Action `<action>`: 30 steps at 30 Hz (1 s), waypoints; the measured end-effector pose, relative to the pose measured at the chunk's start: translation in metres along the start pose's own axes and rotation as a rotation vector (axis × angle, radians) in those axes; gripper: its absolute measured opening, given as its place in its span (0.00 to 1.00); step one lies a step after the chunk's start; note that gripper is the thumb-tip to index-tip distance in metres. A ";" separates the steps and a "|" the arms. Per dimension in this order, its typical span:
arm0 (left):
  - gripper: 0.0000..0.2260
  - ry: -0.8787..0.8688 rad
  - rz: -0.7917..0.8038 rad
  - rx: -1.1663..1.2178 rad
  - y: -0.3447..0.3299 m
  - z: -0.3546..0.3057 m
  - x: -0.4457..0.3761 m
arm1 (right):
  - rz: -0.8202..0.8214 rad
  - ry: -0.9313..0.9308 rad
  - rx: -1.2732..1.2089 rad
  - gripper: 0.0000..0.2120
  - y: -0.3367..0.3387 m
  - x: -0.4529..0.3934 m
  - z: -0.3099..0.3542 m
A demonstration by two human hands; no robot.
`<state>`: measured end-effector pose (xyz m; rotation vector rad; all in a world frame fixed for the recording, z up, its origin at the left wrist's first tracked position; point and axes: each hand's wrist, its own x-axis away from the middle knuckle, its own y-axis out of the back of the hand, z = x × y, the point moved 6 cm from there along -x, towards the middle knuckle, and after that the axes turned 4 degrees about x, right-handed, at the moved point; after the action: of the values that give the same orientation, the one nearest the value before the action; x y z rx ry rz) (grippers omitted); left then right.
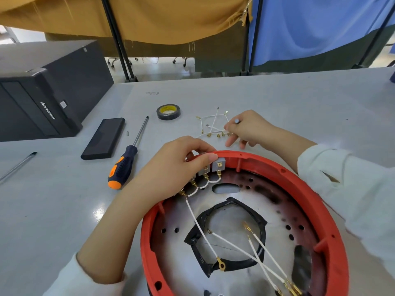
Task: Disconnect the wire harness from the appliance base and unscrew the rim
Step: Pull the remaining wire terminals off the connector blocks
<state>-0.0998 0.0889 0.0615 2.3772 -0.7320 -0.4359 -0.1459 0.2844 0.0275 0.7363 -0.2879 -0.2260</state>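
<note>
At the bench's near edge sits the red-rimmed appliance base [245, 221], the left hand [175, 167] pinching its far rim [267, 159] beside the terminal blocks [218, 165]. Just beyond the rim, the right hand [248, 129] closes its fingertips on loose white wires [211, 127]; a screwdriver [128, 159] lies toward the bench's left.

Only one readable text: "lenovo" in white letters on the front panel of the black computer case [49, 90], which lies on its side at the left end of the table [277, 99], so the word runs diagonally. Small stickers on the case are too small to read. Faint scribble on the table beyond the tape roll [168, 111] is illegible.
</note>
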 end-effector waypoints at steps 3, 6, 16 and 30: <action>0.05 0.000 -0.004 0.003 0.000 0.000 0.000 | -0.009 0.029 0.020 0.14 0.006 0.009 0.001; 0.06 -0.008 -0.018 -0.021 0.000 -0.001 0.001 | -0.025 0.108 -0.008 0.12 0.013 0.027 0.013; 0.10 0.018 -0.031 -0.160 0.013 -0.001 0.004 | -0.211 0.482 -0.002 0.09 0.019 0.108 0.040; 0.13 -0.030 -0.088 -0.051 0.006 -0.006 0.003 | -0.171 0.611 0.618 0.14 0.006 0.121 0.040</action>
<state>-0.0968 0.0859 0.0691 2.3664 -0.6241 -0.5217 -0.0451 0.2274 0.0816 1.4001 0.3080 -0.0599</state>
